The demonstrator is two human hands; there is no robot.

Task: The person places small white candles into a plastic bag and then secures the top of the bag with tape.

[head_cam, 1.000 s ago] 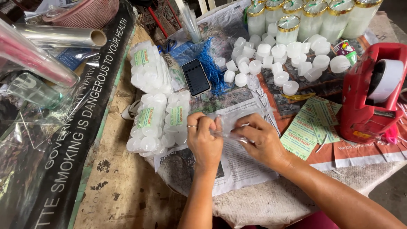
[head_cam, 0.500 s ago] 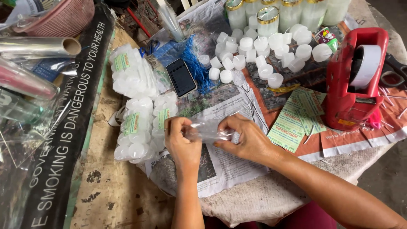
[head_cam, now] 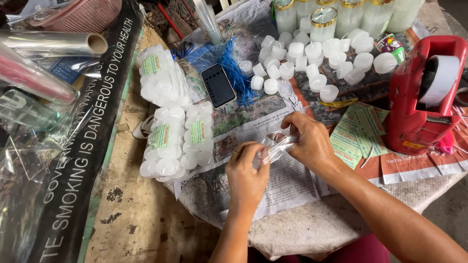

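My left hand [head_cam: 247,171] and my right hand [head_cam: 310,141] meet over a sheet of newspaper [head_cam: 287,185] and both pinch a small clear plastic bag [head_cam: 276,145] stretched between them. What is inside the bag is hidden by my fingers. Left of my hands lie several sealed packs of small white candles with green labels [head_cam: 170,131]. Loose white tealight candles [head_cam: 312,53] are spread behind my hands.
A red tape dispenser [head_cam: 424,97] stands at the right, beside green paper labels [head_cam: 358,131]. A black phone [head_cam: 218,85] lies on blue netting. Tall glass candles [head_cam: 324,19] line the back. Rolls of clear film [head_cam: 53,44] and a black banner [head_cam: 87,146] fill the left.
The camera view has shifted slightly. My hands stay together on the clear bag, and my right hand has lifted a little toward the loose candles.
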